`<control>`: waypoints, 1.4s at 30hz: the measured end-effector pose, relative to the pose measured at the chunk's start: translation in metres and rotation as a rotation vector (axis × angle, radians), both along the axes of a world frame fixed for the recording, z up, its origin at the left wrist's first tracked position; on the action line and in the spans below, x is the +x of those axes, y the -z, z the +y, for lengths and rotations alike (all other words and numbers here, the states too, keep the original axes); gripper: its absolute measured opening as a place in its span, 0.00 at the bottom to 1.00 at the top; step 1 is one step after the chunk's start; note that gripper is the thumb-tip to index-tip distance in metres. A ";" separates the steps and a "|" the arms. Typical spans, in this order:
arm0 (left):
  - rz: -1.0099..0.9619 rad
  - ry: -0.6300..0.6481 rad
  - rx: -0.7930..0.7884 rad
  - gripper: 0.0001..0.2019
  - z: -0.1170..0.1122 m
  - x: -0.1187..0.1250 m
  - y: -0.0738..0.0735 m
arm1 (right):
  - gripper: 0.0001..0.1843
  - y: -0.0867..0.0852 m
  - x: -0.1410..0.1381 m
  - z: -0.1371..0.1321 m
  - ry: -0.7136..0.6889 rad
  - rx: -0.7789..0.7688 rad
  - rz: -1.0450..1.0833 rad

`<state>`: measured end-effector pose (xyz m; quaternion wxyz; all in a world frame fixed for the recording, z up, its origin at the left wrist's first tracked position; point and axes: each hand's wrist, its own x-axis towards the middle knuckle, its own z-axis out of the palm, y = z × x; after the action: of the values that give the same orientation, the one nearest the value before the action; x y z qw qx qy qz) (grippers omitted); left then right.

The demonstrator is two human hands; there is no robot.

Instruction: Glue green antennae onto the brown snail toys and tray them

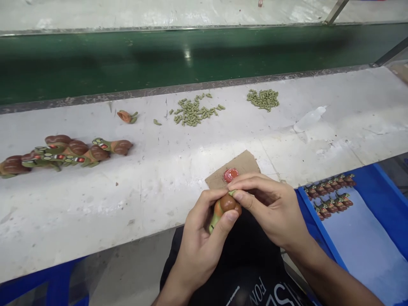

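Note:
A small toy turtle figure [230,204], with a brown rounded shell and a green and orange body, is gripped in my left hand [204,242], fingers wrapped round it. At its top edge, my right hand [270,208] pinches a small green piece [232,193] between thumb and finger, touching the figure. Just beyond my hands lies a piece of cardboard [248,163] with a wet-looking red blob [230,174] on it. Further back sit two heaps of small green pieces, one in the middle [193,111] and one to the right [264,100].
More turtle figures [76,153] lie grouped at left, near a loose orange and green part [127,116]. A translucent bottle [309,119] lies at right. A blue tray [331,238] holds rows of figures [333,204]. A green conveyor belt [143,55] runs behind the bench [79,221].

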<state>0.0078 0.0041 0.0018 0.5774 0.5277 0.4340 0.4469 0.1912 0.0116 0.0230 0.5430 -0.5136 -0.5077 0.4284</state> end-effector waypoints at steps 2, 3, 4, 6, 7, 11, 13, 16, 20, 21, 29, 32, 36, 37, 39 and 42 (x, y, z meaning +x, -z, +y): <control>0.000 -0.016 -0.011 0.08 -0.001 -0.003 0.000 | 0.10 -0.005 -0.001 0.001 -0.023 0.013 0.009; -0.006 -0.029 -0.032 0.09 0.000 -0.004 0.000 | 0.09 -0.008 -0.001 0.003 -0.050 0.016 0.022; -0.018 -0.040 -0.060 0.09 0.000 -0.005 0.000 | 0.08 -0.011 0.001 0.006 -0.088 0.013 0.033; -0.068 -0.047 -0.109 0.11 0.003 -0.007 -0.002 | 0.06 -0.016 0.010 0.019 -0.157 -0.009 0.026; -0.099 -0.063 -0.129 0.12 0.005 -0.007 -0.004 | 0.07 -0.018 0.017 0.029 -0.161 -0.023 -0.013; -0.185 -0.221 -0.218 0.15 0.011 -0.008 -0.014 | 0.17 -0.015 0.064 0.099 0.261 -0.095 -0.546; -0.202 -0.268 -0.259 0.16 0.011 -0.008 -0.018 | 0.17 -0.006 0.090 0.138 0.439 -0.132 -0.689; -0.198 -0.259 -0.299 0.19 0.008 -0.007 -0.018 | 0.14 0.011 0.116 0.180 0.536 -0.215 -0.802; -0.164 -0.209 -0.298 0.20 0.007 -0.010 -0.009 | 0.10 0.027 0.128 0.201 0.560 -0.285 -0.898; -0.154 -0.189 -0.286 0.20 0.007 -0.012 -0.007 | 0.10 0.029 0.129 0.202 0.557 -0.291 -0.912; -0.112 -0.235 -0.285 0.21 0.003 -0.013 -0.010 | 0.06 0.026 0.122 0.171 0.479 -0.238 -0.879; -0.092 -0.237 -0.266 0.22 0.002 -0.011 -0.009 | 0.06 0.027 0.120 0.156 0.472 -0.212 -0.824; -0.079 -0.243 -0.266 0.24 0.003 -0.011 -0.005 | 0.07 0.022 0.118 0.146 0.494 -0.190 -0.726; -0.077 -0.242 -0.266 0.24 0.003 -0.011 -0.004 | 0.07 0.019 0.116 0.142 0.493 -0.179 -0.691; -0.076 -0.233 -0.272 0.23 0.003 -0.011 -0.005 | 0.06 0.011 0.106 0.128 0.458 -0.161 -0.604; -0.117 -0.208 -0.291 0.19 0.006 -0.008 -0.010 | 0.15 -0.003 0.078 0.092 0.286 -0.152 -0.423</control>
<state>0.0003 0.0104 0.0113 0.6227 0.3641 0.5117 0.4666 0.2692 0.1033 0.0264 0.4398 -0.6974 -0.4987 0.2673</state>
